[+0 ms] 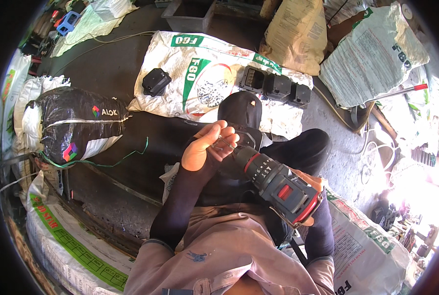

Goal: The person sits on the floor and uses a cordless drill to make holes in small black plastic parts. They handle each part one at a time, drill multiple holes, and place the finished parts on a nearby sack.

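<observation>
My right hand (314, 183) is wrapped round a black and red cordless drill (283, 184), mostly hidden behind its body. The drill's chuck points up and left toward my left hand. My left hand (210, 146) is turned palm up with its fingers curled in, just left of the chuck. Small thin metal pieces (221, 143) show in its fingers, perhaps screws; they are too small to be sure. Just beyond the chuck, by my knee, is a black part (251, 137), partly covered by the drill and my hand.
Ahead lies a flat white sack (172, 54) with a black housing (156, 82) on its left and several black housings (277, 87) on its right. A stuffed black bag (81, 125) stands left. Filled sacks (374, 54) stand far right. A grey bin (189, 17) is at the back.
</observation>
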A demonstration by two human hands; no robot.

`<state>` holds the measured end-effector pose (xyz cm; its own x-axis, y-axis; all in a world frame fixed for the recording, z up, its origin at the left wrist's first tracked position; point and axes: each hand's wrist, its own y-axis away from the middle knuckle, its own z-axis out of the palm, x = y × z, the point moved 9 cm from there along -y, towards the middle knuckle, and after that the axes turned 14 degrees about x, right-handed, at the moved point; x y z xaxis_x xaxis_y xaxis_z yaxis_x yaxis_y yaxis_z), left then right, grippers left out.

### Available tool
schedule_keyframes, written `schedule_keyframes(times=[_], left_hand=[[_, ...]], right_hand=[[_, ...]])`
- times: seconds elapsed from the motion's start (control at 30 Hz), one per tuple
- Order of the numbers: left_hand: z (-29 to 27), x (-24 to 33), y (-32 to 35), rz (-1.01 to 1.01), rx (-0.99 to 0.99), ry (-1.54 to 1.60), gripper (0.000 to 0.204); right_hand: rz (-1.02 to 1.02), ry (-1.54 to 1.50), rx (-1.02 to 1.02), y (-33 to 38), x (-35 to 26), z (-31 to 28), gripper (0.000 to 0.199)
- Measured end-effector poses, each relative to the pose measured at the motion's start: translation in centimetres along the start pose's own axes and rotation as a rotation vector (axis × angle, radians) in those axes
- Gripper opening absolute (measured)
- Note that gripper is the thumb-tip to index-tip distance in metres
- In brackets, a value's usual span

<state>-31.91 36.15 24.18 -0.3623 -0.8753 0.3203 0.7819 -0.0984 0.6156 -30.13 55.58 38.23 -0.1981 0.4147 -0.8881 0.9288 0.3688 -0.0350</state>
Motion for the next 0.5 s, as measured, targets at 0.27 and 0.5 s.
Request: schedule_keyframes(times=[0.27, 0.5], left_hand=[[-0.47, 0.41, 0.38, 0.093, 0.111, -0.166, 0.019], [-0.9, 0.13, 0.29, 0.099, 0.141, -0.158, 0.017]], right_hand=[[0.017, -0.074, 0.034, 0.26, 0.25, -0.27, 0.062], [-0.065, 0.048, 0.023, 0.13, 0.17, 0.09, 0.076]])
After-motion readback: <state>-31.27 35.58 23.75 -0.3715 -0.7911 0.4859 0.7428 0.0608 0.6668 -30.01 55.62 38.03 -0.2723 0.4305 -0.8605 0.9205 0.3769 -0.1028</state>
